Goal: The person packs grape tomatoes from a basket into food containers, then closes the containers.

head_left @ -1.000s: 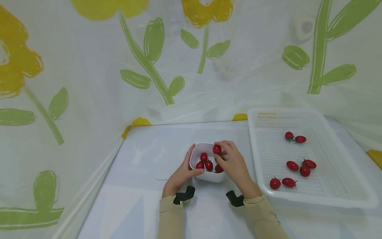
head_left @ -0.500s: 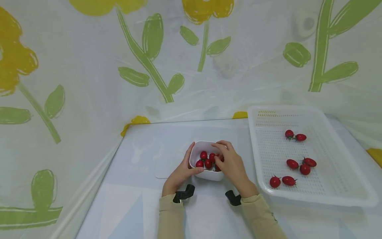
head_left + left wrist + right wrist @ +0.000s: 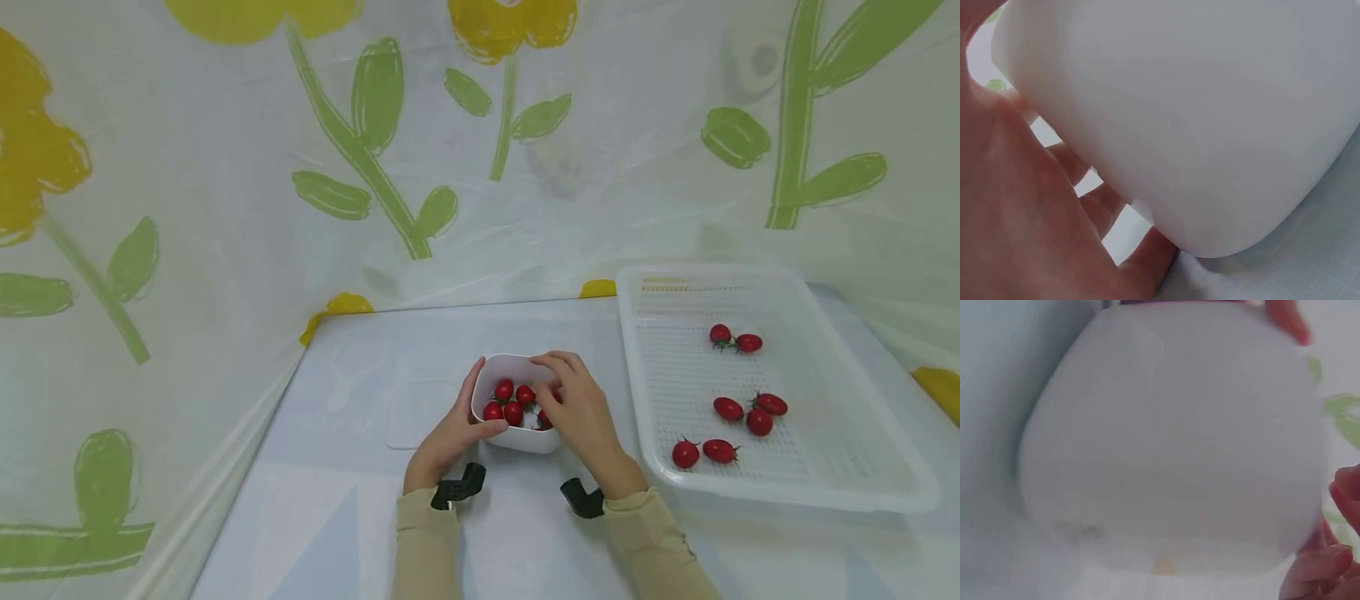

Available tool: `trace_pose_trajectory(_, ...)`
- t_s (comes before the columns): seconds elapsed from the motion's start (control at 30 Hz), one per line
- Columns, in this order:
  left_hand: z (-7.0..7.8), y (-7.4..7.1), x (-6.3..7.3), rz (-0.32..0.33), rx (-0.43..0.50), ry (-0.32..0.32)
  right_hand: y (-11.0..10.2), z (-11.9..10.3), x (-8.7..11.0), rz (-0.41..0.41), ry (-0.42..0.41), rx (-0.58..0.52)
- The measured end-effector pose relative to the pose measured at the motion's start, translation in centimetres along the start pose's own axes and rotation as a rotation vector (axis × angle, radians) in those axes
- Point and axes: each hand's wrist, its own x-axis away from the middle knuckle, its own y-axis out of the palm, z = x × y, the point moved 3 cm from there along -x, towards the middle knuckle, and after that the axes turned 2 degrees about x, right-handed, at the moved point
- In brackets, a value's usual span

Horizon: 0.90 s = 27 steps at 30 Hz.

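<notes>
Between my hands I am having a small white plastic bowl with rounded corners (image 3: 523, 442), and I am taking it as the clock's centre, 12 o'clock pointing away from me. Inside, at least five shiny red cherry tomatoes (image 3: 513, 414) are lying grouped, mostly from 6 to 12 o'clock. My left hand (image 3: 453, 428) is gripping the bowl from 8 o'clock, its fingers curling round the outer wall and its thumb lying over the near rim. My right hand (image 3: 589, 421) is bending over the rim at 3 o'clock; I cannot tell whether its fingers are pinching a tomato. Black wrist-worn devices (image 3: 582, 497) are sitting beside both beige sleeves (image 3: 427, 542). At 9 o'clock a clear flat piece (image 3: 416, 417) is lying on the pale blue-and-white desk (image 3: 517, 542). At 3 o'clock a large white perforated plastic basket (image 3: 847, 375) is holding seven more red tomatoes (image 3: 759, 422), grouped in two, three and two. From 9 through 3 o'clock, a whitish sheet with yellow flowers (image 3: 240, 167) is hanging behind everything.
</notes>
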Motion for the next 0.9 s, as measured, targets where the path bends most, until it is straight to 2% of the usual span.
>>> trace_pose_trajectory(0.17, 1.5, 0.4, 0.8, -0.025, 0.008, -0.011, -1.0, -1.5, 0.3, -0.144, 0.124, -0.316)
trace_pose_trajectory(0.3, 1.5, 0.4, 0.7, -0.027, 0.015, -0.005, -2.3, -2.5, 0.5, -0.245, 0.147, -0.406)
trace_pose_trajectory(0.5, -0.3, -0.2, -0.1, 0.007, 0.008, 0.003, -4.7, -3.2, 0.7, -0.289, 0.11, -0.509)
trace_pose_trajectory(0.7, -1.0, -0.4, -0.5, -0.003, 0.007, 0.048, -7.3, -3.1, 0.7, -0.353, 0.092, -0.458)
trace_pose_trajectory(0.9, -0.9, -0.5, -0.4, -0.016, 0.036, 0.065, -9.0, -2.5, 0.8, -0.487, 0.073, -0.22)
